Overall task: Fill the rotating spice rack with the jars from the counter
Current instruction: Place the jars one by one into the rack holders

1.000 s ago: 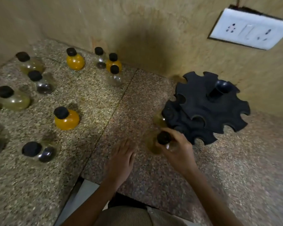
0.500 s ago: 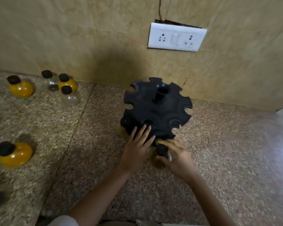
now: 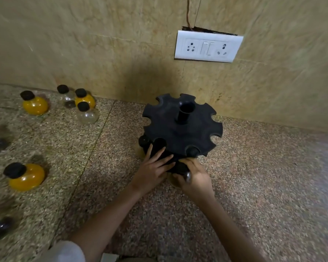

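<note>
The left hand, flat on the table a second ago, now braces the rack with fingers spread, while the right hand grips the jar at its 6 o'clock slot, seating apparently imminent.

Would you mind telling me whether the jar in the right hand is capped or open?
Capped: the jar gripped by the right hand at the rack wears a black cap.

White socket-and-switch plate on beige tiled wall above speckled stone counter
</note>
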